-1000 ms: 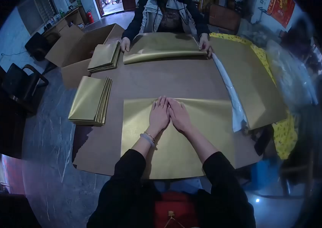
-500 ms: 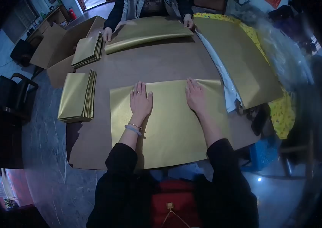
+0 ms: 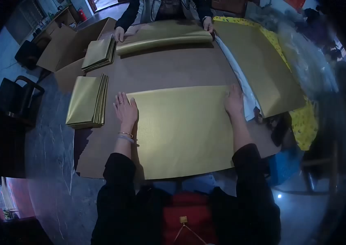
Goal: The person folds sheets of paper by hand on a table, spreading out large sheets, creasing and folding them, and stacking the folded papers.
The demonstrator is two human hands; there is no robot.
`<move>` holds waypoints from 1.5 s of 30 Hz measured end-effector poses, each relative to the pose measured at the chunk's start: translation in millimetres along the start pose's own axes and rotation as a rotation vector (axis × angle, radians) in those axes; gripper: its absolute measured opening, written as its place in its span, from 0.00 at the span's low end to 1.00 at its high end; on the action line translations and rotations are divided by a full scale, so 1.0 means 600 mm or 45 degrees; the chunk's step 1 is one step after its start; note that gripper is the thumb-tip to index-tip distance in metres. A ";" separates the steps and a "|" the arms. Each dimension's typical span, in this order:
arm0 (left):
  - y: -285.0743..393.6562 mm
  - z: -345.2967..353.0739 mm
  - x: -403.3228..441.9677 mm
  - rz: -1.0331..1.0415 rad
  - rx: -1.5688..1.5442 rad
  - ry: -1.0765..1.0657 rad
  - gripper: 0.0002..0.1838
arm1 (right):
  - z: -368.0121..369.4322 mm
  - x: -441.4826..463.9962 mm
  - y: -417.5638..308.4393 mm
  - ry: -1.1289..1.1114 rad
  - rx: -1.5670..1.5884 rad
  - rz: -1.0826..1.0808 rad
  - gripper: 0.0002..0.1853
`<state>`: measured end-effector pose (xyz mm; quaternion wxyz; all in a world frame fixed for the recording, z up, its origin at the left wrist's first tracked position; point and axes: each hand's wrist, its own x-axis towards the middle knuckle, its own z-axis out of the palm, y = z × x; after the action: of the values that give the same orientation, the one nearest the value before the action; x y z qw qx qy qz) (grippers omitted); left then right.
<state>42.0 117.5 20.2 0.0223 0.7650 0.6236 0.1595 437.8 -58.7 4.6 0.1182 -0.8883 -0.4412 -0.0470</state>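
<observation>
A gold sheet [image 3: 185, 130] lies flat on the brown table cover [image 3: 173, 73] in front of me. My left hand [image 3: 126, 109], with a ring and bracelets at the wrist, rests with fingers extended at the sheet's upper left corner. At the upper right corner my right hand [image 3: 234, 102] lies flat, its fingers stretched forward. Neither hand grips anything. Across the table, a person's hands hold the two ends of another gold sheet [image 3: 164, 38], whose near edge is curled over.
Two stacks of folded gold sheets, one nearer [image 3: 86, 100] and one farther [image 3: 99, 53], sit at the left beside an open cardboard box [image 3: 72, 47]. At the right lie large gold sheets [image 3: 258, 65], a white plastic strip [image 3: 238, 75] and yellow patterned wrapping [image 3: 305, 126].
My hands were together at the middle of the sheet's far edge and have slid apart to its two far corners. The camera view has shifted, too.
</observation>
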 end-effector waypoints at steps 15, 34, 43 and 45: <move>0.012 -0.011 -0.006 0.005 0.048 -0.001 0.29 | 0.028 -0.097 -0.502 -0.216 0.285 -0.976 0.27; 0.007 -0.001 -0.007 -0.028 0.100 0.064 0.29 | -0.008 0.025 0.037 0.043 -0.007 -0.214 0.29; 0.000 0.002 0.027 0.075 0.238 0.020 0.27 | -0.135 0.126 0.019 -0.594 -0.152 -0.319 0.32; -0.001 -0.027 0.064 0.181 0.251 -0.009 0.25 | -0.144 0.143 0.011 -0.535 -0.119 -0.348 0.31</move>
<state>43.6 152.1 43.6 -0.0623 0.8063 0.5804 0.0959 496.7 -18.0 103.0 -0.0246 -0.8151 -0.5696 0.1027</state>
